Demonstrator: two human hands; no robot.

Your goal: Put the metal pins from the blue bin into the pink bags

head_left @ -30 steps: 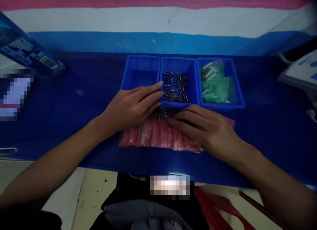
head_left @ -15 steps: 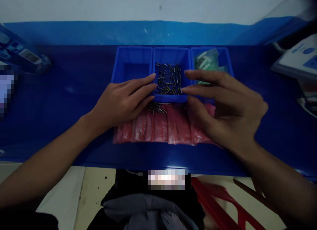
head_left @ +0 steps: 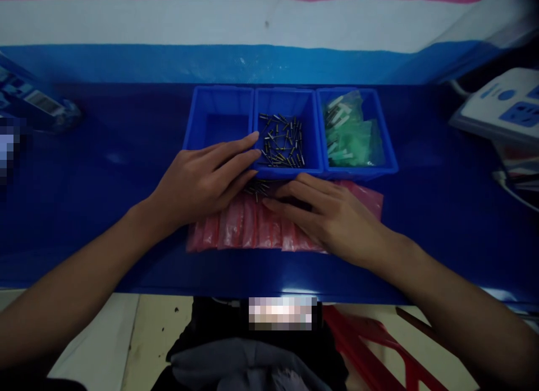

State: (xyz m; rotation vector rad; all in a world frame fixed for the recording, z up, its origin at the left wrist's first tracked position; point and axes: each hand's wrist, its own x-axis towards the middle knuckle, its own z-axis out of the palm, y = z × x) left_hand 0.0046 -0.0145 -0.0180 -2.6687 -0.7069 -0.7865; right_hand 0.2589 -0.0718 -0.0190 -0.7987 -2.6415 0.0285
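Metal pop rivets (head_left: 281,141) lie loose in the middle blue bin (head_left: 290,171). More rivets (head_left: 256,188) form a small heap on a row of pink plastic bags (head_left: 248,228) in front of the bins. My left hand (head_left: 206,178) rests palm down with fingers stretched out, its tips at the middle bin's left front corner and beside the heap. Nothing shows in it. Low over the bags is my right hand (head_left: 332,211), thumb and fingers apart and pointing left toward the heap; some fingertips are hidden, and no held thing is visible.
A left blue bin (head_left: 223,107) and a right bin (head_left: 389,166) with green bags (head_left: 357,141) flank the middle one. A white power strip (head_left: 505,99) sits at the right, a blue patterned package (head_left: 37,99) at the left. A red stool (head_left: 370,340) stands below the table edge.
My right hand has moved down and left from over the middle and right bins to the pink bags, uncovering the right bin. My left hand stays nearly in place.
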